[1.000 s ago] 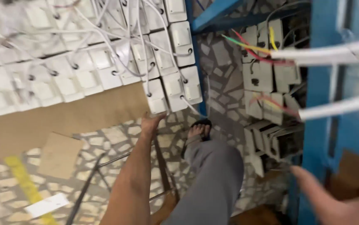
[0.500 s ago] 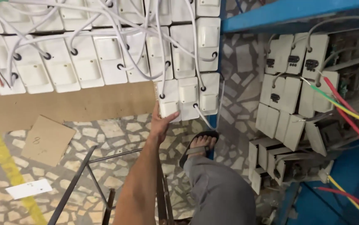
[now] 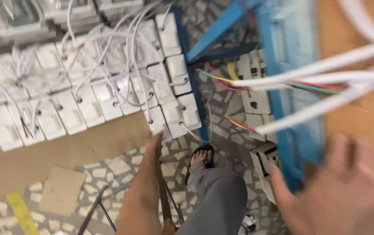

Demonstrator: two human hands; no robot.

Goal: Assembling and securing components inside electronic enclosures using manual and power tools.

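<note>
Left hand [image 3: 154, 141]: arm stretched straight down and away from the camera, forearm bare, fingers together and reaching to the near edge of a white box [image 3: 157, 123] at the front corner of the array. Fingertips at or just under that box; contact probable, a closed grasp not visible. How far the fingers are curled cannot be told from this angle.

Right hand [image 3: 339, 191]: raised close to the lens at lower right, heavily blurred, palm away, fingers spread and loose, nothing held. It sits just below a bundle of white cables [image 3: 326, 82] that crosses the upper right.

White box: small, rectangular, flat-faced plastic unit with a round port near one end and a thin white lead [image 3: 141, 93] running out of it. It lies on a brown cardboard sheet [image 3: 65, 152] spread on the mosaic floor [image 3: 230, 143], beside a blue metal frame [image 3: 197, 109].

Counts: boxes lie in roughly three slanted rows, about twenty or more; exact number not readable through the tangle of leads and blur. One loose cardboard square [image 3: 61, 189]. One sandalled foot [image 3: 200, 159] in view, one grey trouser leg [image 3: 215, 202]. More boxes with red, green and yellow wires [image 3: 221, 78] right of the frame.
</note>
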